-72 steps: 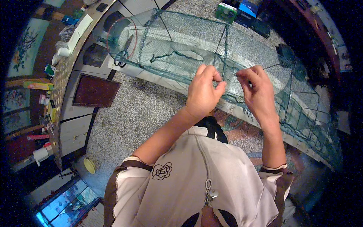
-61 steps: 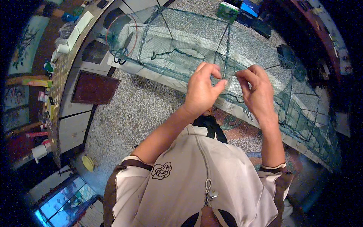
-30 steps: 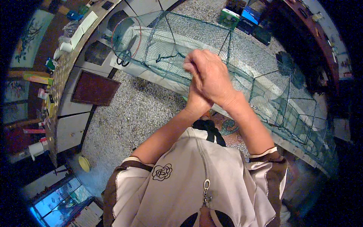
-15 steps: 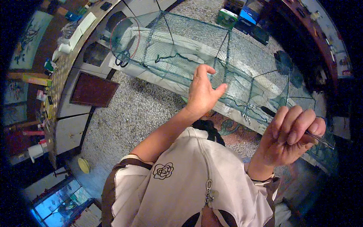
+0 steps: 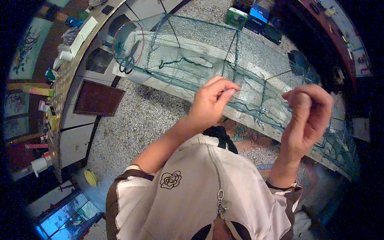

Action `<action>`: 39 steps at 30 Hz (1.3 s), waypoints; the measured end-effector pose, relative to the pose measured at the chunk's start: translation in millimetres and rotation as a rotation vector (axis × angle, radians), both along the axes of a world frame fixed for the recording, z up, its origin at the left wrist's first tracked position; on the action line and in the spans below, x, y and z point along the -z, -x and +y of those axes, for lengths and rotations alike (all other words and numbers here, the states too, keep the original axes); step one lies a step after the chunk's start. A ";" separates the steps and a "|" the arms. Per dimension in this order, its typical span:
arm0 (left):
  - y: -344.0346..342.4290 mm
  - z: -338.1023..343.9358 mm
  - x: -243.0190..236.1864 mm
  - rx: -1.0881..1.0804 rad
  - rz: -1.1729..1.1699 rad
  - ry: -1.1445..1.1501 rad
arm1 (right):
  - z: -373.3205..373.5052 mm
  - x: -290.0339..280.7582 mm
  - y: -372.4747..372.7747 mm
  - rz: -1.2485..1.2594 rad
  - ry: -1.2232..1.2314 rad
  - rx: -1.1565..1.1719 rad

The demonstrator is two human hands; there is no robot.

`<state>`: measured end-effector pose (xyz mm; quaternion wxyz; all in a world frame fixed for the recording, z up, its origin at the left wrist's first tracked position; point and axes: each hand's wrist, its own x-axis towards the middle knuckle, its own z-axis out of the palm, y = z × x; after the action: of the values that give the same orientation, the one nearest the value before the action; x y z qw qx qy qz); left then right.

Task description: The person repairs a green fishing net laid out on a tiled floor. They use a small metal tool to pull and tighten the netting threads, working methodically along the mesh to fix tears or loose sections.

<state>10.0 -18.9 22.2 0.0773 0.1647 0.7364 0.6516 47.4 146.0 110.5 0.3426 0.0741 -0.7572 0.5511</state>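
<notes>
A long green mesh fish trap (image 5: 192, 52) with dark frame ribs and a red ring at its left end lies stretched over a pale bench. My left hand (image 5: 214, 100) is over its near side, thumb and forefinger pinched together; whatever is between them is too fine to make out. To the right, my right hand (image 5: 310, 116) is raised above the trap with curled fingers, slightly blurred, and its grip is hidden. Scissors (image 5: 127, 65) with black handles rest by the red ring. Small metal pieces (image 5: 260, 123) hang at the trap's near edge.
The pale bench (image 5: 168, 87) runs slantwise across speckled flooring. Left stands a cluttered counter with cabinets (image 5: 76, 140) and a dark red panel (image 5: 100, 98). Boxes, one green (image 5: 236, 18) and one blue (image 5: 258, 15), sit beyond the trap. A yellow bowl (image 5: 91, 178) is at lower left.
My left hand has closed from spread fingers into a pinch and dropped slightly. My right hand has risen and turned; the slender metal tool seen in it before no longer shows.
</notes>
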 end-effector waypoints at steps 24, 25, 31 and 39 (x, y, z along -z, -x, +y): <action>-6.2 -32.9 -14.1 0.238 0.322 0.538 | 35.5 44.0 26.5 -0.486 -0.710 -0.153; -6.3 -33.2 -14.1 0.233 0.315 0.532 | 33.1 45.9 28.1 -0.491 -0.752 -0.145; -2.5 -30.4 -2.6 0.182 0.263 0.440 | 24.7 53.5 34.3 -0.432 -0.941 -0.096; 2.3 -19.3 26.0 0.112 -0.122 0.082 | 20.3 81.9 40.7 -0.387 -0.718 -0.132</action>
<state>7.7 -38.2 -3.8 0.1651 0.1622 0.7460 0.6244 6.7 166.3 28.7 0.1099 0.1324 -0.9454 0.2766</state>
